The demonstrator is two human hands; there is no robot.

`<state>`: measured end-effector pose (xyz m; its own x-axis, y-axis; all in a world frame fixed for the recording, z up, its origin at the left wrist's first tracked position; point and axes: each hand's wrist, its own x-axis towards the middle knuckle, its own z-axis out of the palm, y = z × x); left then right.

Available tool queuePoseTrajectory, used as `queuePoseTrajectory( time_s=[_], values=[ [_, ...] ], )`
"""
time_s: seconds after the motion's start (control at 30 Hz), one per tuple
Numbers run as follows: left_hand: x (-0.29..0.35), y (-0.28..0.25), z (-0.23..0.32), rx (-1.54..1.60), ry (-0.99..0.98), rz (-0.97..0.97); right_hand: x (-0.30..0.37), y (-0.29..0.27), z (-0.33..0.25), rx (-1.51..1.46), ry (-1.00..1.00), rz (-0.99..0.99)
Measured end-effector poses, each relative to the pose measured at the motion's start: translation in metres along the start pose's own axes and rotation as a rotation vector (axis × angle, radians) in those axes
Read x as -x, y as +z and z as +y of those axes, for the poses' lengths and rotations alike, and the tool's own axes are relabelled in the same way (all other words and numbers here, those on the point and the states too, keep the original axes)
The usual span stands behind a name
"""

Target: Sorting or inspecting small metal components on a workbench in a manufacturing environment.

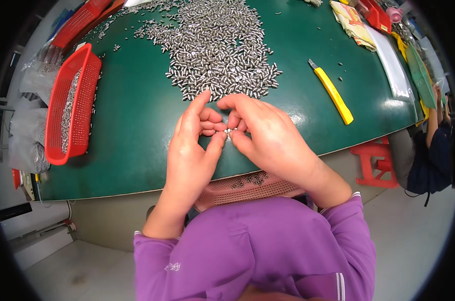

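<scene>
A broad pile of small, shiny silver metal parts (217,47), short and rounded, covers the far middle of the green table (137,150). Just on the near side of it, my left hand (193,138) and my right hand (270,133) meet fingertip to fingertip. A few small metal parts (228,132) show between the curled fingers and thumbs of both hands. My left index finger points up toward the pile's near edge. How many parts each hand has is hidden by the fingers.
At left stands a red perforated basket (82,108) with more parts. A yellow utility knife (333,95), blade out, lies at right. A pink basket (222,193) with some parts sits below the table edge before me. Another person (430,155) and a red stool (370,160) are at far right.
</scene>
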<state>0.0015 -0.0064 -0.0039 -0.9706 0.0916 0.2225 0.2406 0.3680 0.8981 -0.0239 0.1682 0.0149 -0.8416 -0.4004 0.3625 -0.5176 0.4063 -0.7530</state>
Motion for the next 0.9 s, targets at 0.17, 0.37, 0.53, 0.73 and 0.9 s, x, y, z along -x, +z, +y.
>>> queuePoseTrajectory(
  time_s=[0.17,0.37,0.53,0.73,0.9],
  values=[
    [0.002,0.000,-0.002,0.002,0.021,0.007,-0.001,-0.004,0.000,0.031,-0.048,-0.018],
    [0.000,-0.002,-0.005,-0.001,0.041,0.030,0.001,-0.003,-0.002,0.052,-0.068,-0.060],
    [-0.002,-0.003,-0.007,0.039,0.055,0.081,0.006,-0.004,-0.005,0.188,-0.112,-0.102],
    [-0.003,-0.006,-0.004,-0.114,0.086,0.125,0.040,-0.028,-0.024,0.095,-0.094,-0.330],
    [-0.007,-0.006,0.005,-0.399,0.149,0.084,0.047,-0.043,-0.025,-0.006,-0.109,-0.380]
  ],
)
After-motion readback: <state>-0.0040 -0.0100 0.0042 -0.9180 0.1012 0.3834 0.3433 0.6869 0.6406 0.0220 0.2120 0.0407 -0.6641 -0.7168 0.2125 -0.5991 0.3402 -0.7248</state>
